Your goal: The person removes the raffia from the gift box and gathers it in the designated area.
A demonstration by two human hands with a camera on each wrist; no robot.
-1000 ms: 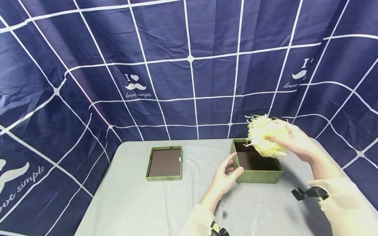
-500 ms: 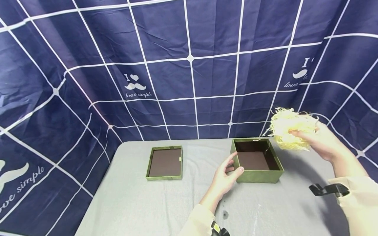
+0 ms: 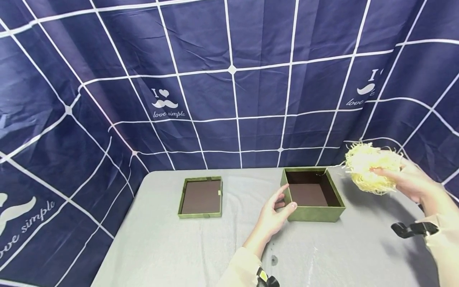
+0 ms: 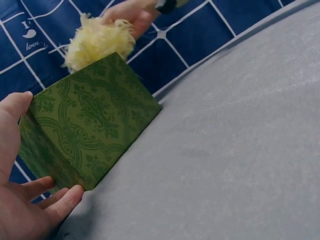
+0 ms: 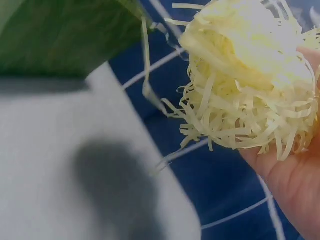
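Note:
On the right of the table in the head view stands a green patterned box [image 3: 315,214], its top uncovered and its dark brown inside showing. My left hand [image 3: 271,217] rests on its near left corner, fingers spread on the left side and thumb at the front. The left wrist view shows the same hand touching the green box [image 4: 97,112] at its edges. My right hand [image 3: 412,179] grips a bundle of pale yellow shredded paper [image 3: 373,168] in the air right of the box. In the right wrist view, a loose strand from the shredded paper [image 5: 245,95] reaches the box rim.
A shallow green box lid [image 3: 201,197] with a brown inside lies left of the box. The grey cloth-covered table [image 3: 172,247] meets a dark blue curtain [image 3: 258,95] with white lines at the back and sides. A small dark spot [image 3: 274,260] marks the cloth.
My right hand has carried the shredded paper from over the box to the right, rising a little and then lowering. My left hand and the box have stayed in place.

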